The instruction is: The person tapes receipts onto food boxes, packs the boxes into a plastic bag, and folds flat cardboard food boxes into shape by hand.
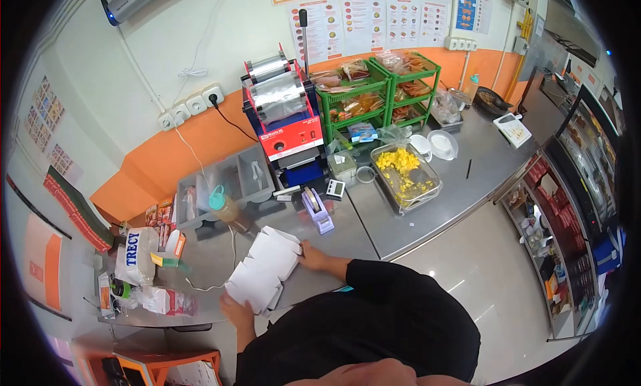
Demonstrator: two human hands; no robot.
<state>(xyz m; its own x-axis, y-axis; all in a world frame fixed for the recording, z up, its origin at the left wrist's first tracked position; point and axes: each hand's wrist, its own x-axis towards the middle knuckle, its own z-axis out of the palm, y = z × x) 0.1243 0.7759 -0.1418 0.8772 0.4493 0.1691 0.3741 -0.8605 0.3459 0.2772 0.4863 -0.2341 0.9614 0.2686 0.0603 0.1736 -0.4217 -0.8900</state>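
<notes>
A white cardboard box blank (264,266), with flaps and notches cut along its edges, lies tilted across the near part of the steel table. Layered edges show at its lower side. My left hand (238,312) grips its lower left end, the fingertips at the corner. At the right edge, my right hand (314,258) holds the board with bent fingers; its thumb is partly hidden. Just beyond the board stand a lilac tape dispenser (318,212) and a bottle with a turquoise lid (230,209).
Behind are a red cup sealer (292,142), a grey divided bin (227,186) and green racks (360,102) of bagged food. A tray (408,202) with yellow pieces stands right. A TRECY pack (137,256) is left. A white cable (234,249) runs beside the board.
</notes>
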